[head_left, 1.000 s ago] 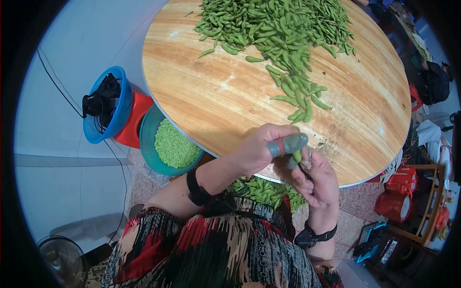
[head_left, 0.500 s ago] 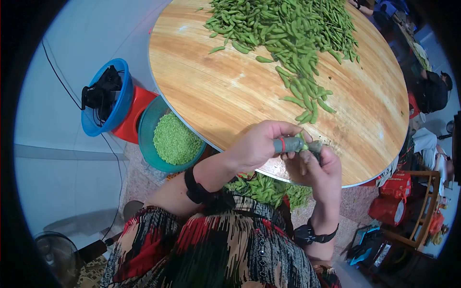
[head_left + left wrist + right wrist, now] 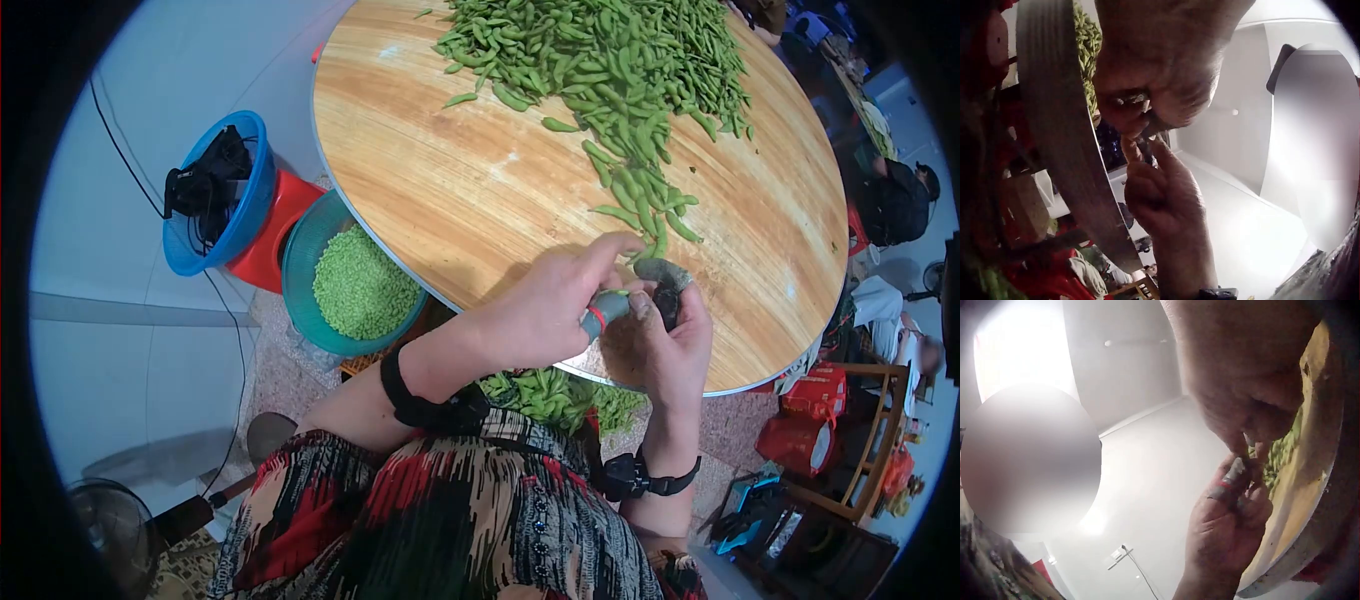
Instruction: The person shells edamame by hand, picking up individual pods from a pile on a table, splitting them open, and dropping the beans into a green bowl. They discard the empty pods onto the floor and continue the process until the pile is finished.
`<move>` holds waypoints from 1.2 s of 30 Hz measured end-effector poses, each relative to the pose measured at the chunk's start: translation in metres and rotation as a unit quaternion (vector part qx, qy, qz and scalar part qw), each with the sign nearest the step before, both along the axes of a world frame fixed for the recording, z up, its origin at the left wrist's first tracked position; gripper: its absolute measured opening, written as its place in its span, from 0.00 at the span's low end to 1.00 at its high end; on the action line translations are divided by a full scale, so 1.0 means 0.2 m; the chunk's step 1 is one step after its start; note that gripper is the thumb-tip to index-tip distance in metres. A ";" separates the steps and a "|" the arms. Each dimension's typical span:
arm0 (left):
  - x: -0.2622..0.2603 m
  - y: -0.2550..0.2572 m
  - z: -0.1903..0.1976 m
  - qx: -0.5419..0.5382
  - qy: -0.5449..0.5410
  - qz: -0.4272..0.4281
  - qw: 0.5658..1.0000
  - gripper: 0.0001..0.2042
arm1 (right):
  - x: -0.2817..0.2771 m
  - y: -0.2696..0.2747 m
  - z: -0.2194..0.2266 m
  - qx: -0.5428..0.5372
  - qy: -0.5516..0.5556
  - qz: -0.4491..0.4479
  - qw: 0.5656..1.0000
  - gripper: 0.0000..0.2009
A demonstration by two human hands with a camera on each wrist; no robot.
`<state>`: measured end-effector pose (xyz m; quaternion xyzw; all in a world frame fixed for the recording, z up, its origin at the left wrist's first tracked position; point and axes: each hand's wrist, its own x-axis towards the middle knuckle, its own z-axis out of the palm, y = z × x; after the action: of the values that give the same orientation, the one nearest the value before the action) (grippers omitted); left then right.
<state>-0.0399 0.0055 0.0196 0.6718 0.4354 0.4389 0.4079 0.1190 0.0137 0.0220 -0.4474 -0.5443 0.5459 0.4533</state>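
Observation:
Over the table's near edge, my left hand [image 3: 545, 305] and right hand [image 3: 680, 335] meet. A green edamame pod [image 3: 622, 292], mostly hidden by the fingers, is pinched between them. My left thumb wears a grey cover with a red band [image 3: 597, 318], its tip against the pod; the left index finger reaches above it. Dark grey covers [image 3: 662, 275] sit on fingers of my right hand, whose thumb presses near the pod. A bit of green pod [image 3: 1251, 452] shows between the hands in the right wrist view. Several loose pods [image 3: 645, 200] lie just beyond the fingertips.
A large heap of edamame pods [image 3: 610, 60] covers the far part of the round wooden table [image 3: 430, 160]. Left of the table stands a green basin [image 3: 300, 290] of shelled beans [image 3: 362, 285], beside a blue basin [image 3: 205, 240]. More green pods [image 3: 540, 398] lie below the table edge.
The pod, earlier plainly visible between the hands, is now mostly covered by fingers. My left thumb has tilted and drawn back slightly, while the left index finger has lifted. The view has shifted slightly.

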 end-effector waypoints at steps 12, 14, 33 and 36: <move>-0.01 0.01 0.04 0.012 0.023 -0.023 0.999 0.23 | -0.03 -0.02 -0.06 0.050 0.003 -0.052 0.997 0.11; -0.01 0.04 -0.04 0.112 0.043 -0.038 0.992 0.19 | -0.02 -0.03 -0.06 -0.053 0.165 -0.033 0.984 0.11; 0.09 0.01 -0.03 -0.183 -0.077 0.029 0.980 0.05 | -0.06 -0.03 -0.10 0.036 0.056 -0.085 0.994 0.07; 0.11 0.02 -0.04 -0.163 -0.111 0.021 0.980 0.05 | -0.07 -0.03 -0.07 0.105 0.022 -0.092 0.990 0.07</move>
<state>-0.0188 0.0095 0.0109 0.5341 0.4674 0.4419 0.5486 0.1053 0.0080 0.0084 -0.4334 -0.5449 0.4516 0.5580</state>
